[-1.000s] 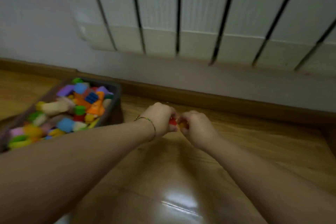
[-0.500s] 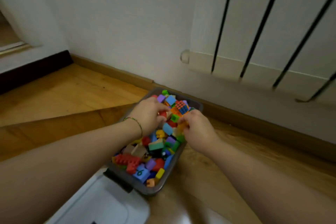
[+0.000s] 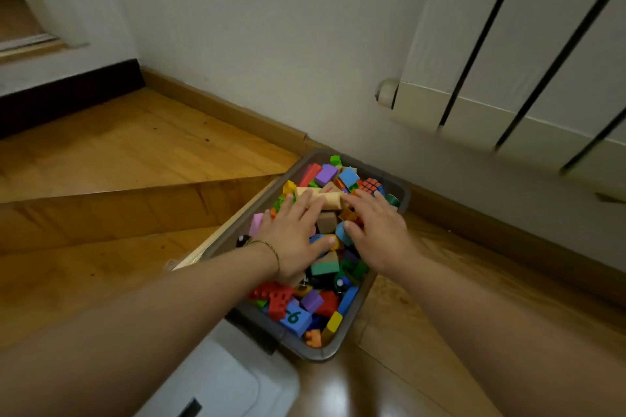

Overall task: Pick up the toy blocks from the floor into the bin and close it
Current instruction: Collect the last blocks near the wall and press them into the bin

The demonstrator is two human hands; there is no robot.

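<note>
A grey bin [image 3: 399,191] stands on the wooden floor near the wall, heaped with colourful toy blocks [image 3: 323,301]. My left hand [image 3: 294,235] lies flat on the pile, fingers spread, a thin bracelet at the wrist. My right hand [image 3: 376,230] rests palm down on the blocks beside it, fingers apart. Neither hand grips a block. The white lid [image 3: 220,379] lies on the floor at the bin's near end.
A white radiator [image 3: 508,78] hangs on the wall at the right, above a wooden skirting board [image 3: 237,112]. A raised wooden step [image 3: 135,200] runs along the bin's left side. A doorway threshold [image 3: 40,44] shows at far left.
Both hands carried small blocks from the floor at the right to the bin, let them go, and now lie flat and spread on the pile.
</note>
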